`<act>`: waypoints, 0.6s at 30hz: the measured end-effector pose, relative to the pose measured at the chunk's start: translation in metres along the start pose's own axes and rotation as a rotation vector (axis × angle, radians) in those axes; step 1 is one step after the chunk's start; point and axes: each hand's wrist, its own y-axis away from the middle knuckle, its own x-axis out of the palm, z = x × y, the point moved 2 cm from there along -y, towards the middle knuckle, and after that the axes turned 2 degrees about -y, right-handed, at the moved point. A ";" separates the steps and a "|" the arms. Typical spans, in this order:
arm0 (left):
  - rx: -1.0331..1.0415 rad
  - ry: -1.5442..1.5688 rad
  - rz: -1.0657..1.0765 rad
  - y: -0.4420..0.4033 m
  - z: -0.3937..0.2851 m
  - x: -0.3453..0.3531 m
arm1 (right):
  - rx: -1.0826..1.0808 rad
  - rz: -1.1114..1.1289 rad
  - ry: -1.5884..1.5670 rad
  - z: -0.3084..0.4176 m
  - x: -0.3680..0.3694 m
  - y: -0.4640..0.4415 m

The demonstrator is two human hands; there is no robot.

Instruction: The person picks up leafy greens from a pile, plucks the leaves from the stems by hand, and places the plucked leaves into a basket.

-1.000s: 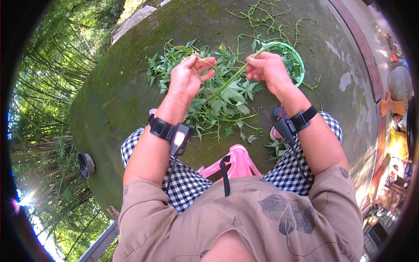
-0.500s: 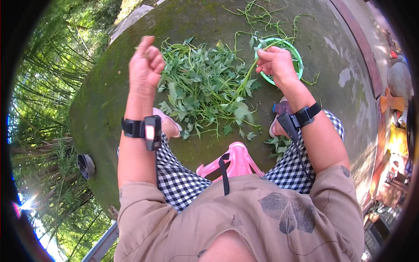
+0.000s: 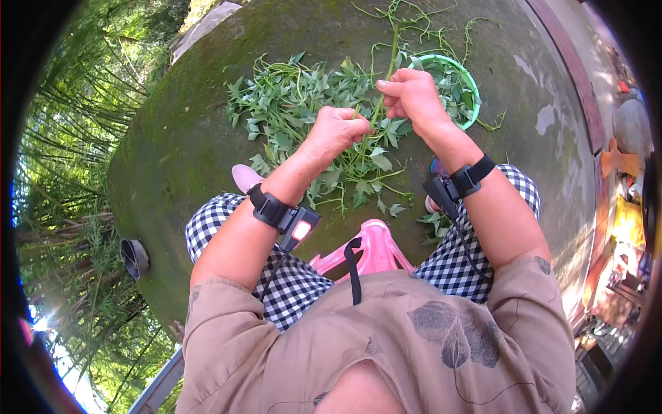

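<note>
My right hand [image 3: 414, 96] pinches a long green leafy vine [image 3: 395, 43], whose stem runs upward past the fingers and down toward my left hand. Lower on the same stem, my left hand [image 3: 338, 132] is closed, thumb and finger pressed together at the vine. A heap of green leafy vines [image 3: 303, 96] lies on the ground beneath and beyond both hands. Just right of the heap, partly behind my right hand, stands a green-rimmed basket [image 3: 476, 96] with leaves inside.
Bare stripped stems [image 3: 420, 24] are strewn on the mossy concrete beyond the basket. A pink plastic stool [image 3: 376, 241] shows between my knees. Loose leaves [image 3: 436, 224] lie by my right foot. A dark pot [image 3: 134, 259] sits at the left edge, near bamboo.
My left hand has swung right from beside the heap to the vine's stem. My right hand has shifted slightly left, and the vine now stands more upright. Leaves now show in the basket.
</note>
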 end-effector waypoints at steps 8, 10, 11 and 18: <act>0.248 -0.150 -0.036 -0.007 0.020 -0.003 | 0.100 0.195 0.105 0.002 0.009 0.009; 0.277 -0.126 -0.060 -0.007 0.022 -0.004 | 0.062 0.170 0.038 0.000 0.010 0.010; 0.251 -0.040 -0.074 -0.007 0.024 -0.004 | 0.041 0.158 0.005 -0.001 0.012 0.011; -0.195 0.402 -0.139 -0.001 0.027 0.000 | -0.136 0.178 0.024 -0.004 0.020 0.014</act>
